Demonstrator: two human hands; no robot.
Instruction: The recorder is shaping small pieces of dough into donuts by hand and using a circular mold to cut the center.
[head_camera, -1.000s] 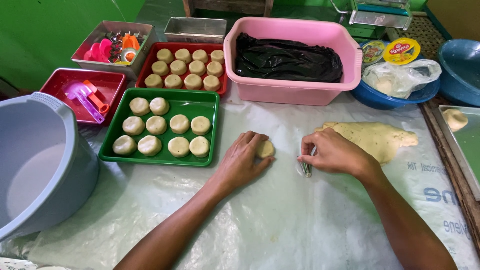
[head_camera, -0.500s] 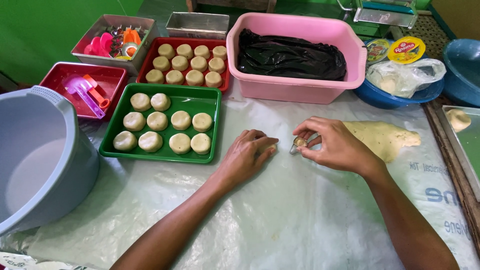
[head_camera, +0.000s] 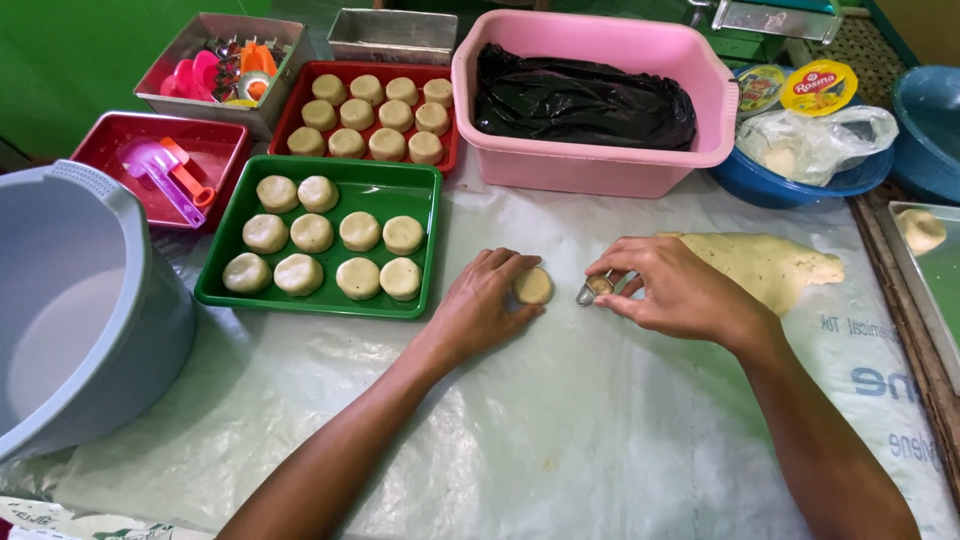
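Left hand (head_camera: 487, 305): rests on the plastic sheet (head_camera: 560, 440) near the middle of the table, fingers curled loosely about a round dough disc (head_camera: 533, 286); the fingertips touch its left edge, the disc lies flat on the sheet, not lifted.
Right hand (head_camera: 672, 290): just right of the disc, thumb and fingers pinched on a small metal cutter (head_camera: 592, 290) with a bit of dough showing inside it; the cutter stands at the sheet, apart from the disc.
Rolled dough (head_camera: 770, 268): a flat irregular slab behind the right hand, towards the right edge of the table, with plenty of it uncut.
Green tray (head_camera: 415, 180): left of the hands, holding ten shaped rounds in three rows; the top row has only two, so there is bare room in it.
Red tray (head_camera: 290, 118): behind the green one, filled with eleven rounds.
Progress, as a judgement: two trays are largely stocked, one more piece is being formed, and the slab left suggests a good many pieces are yet to come.
Pink tub (head_camera: 600, 165): at the far edge, with a black plastic bag inside.
Grey basin (head_camera: 70, 300): at the left edge.
Small red tray (head_camera: 110, 150): far left, with plastic scoops.
Blue bowl (head_camera: 790, 190): far right, holding a clear bag of dough.
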